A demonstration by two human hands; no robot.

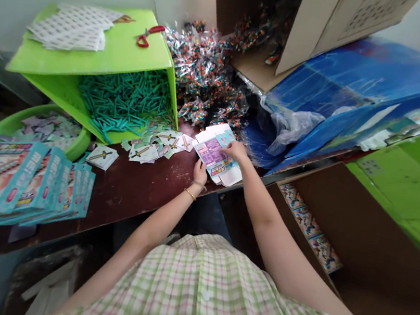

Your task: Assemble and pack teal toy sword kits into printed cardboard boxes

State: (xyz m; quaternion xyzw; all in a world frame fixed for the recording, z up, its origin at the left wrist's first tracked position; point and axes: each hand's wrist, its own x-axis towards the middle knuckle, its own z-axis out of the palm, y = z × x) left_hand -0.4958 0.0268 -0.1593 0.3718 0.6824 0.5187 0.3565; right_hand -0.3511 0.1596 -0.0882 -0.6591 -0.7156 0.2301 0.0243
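Both my hands are on a small flat printed carton [216, 154], light blue and pink, lying at the front edge of the dark wooden table [130, 187]. My left hand [200, 171] grips its near left corner, fingers closed on it. My right hand [235, 151] pinches its far right edge. Just behind the carton lies a heap of small clear bags of coloured pieces [207, 73]. Printed cards [159, 144] are scattered to the left of it.
A tipped green bin [90, 63] spills teal sticks [124, 97], with red scissors [149, 35] and white sheets on top. Stacked flat cartons [20, 182] lie at left by a green basin [13, 123]. Open brown boxes [359, 243] stand at right; blue sheeting [354, 89] lies behind.
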